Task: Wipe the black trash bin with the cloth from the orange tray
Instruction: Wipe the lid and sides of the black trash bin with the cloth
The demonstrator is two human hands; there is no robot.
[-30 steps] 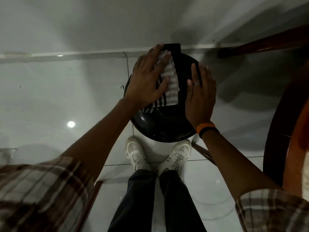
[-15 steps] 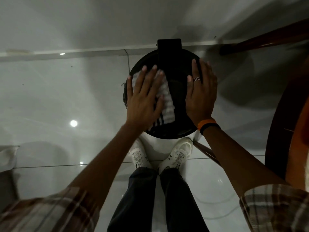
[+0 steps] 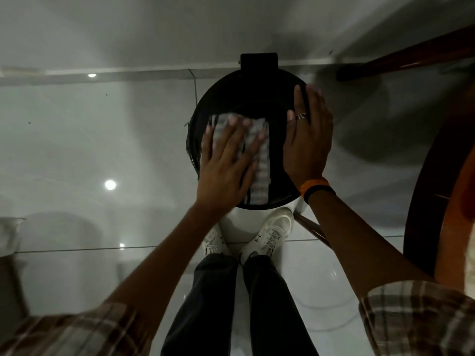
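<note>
The round black trash bin (image 3: 254, 93) stands on the floor in front of my feet, seen from above, with its lid down and a black hinge tab at the far side. A grey-and-white striped cloth (image 3: 262, 165) lies on the lid. My left hand (image 3: 228, 160) presses flat on the cloth's left part, fingers spread. My right hand (image 3: 307, 140), with a ring and an orange wristband, rests flat on the lid's right rim, holding nothing. The orange tray is not in view.
Glossy white floor tiles (image 3: 90, 150) surround the bin, and a wall skirting runs behind it. A dark wooden table edge (image 3: 424, 196) curves along the right, with a wooden leg (image 3: 411, 57) at the upper right. My white shoes (image 3: 272, 232) stand just below the bin.
My left hand has slid the cloth from the lid's far middle toward the near left. My right hand stays on the right rim.
</note>
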